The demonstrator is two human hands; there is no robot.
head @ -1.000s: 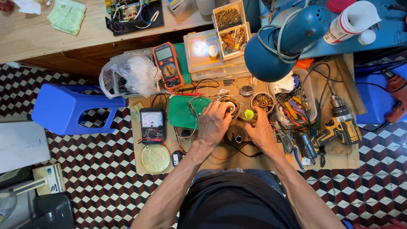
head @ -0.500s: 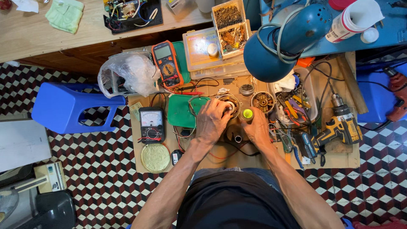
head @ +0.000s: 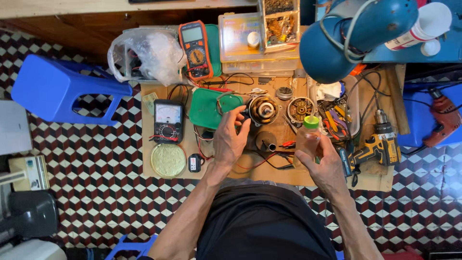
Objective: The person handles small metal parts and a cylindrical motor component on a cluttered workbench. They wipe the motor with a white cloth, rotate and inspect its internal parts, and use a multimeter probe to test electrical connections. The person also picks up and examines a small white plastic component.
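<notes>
My left hand (head: 231, 139) grips the edge of a round motor part with copper windings (head: 263, 109) on the low wooden board (head: 288, 171). Off to the right, my right hand (head: 323, 161) holds a small clear bottle with a green cap (head: 309, 135) upright, apart from the motor. A second round motor piece (head: 300, 109) lies just right of the first. A dark cylindrical part (head: 265, 141) sits between my hands, with red and black leads around it.
An analogue meter (head: 168, 120), a green lid (head: 207, 108), a round tin (head: 168, 160) and an orange multimeter (head: 195, 49) lie to the left. A yellow cordless drill (head: 378, 144) and pliers sit right. A blue lamp (head: 356, 33) hangs above; blue stool (head: 62, 89) left.
My right hand has drawn the green-capped bottle away from the motor toward the right. The left hand stays on the motor part. The camera view has shifted closer.
</notes>
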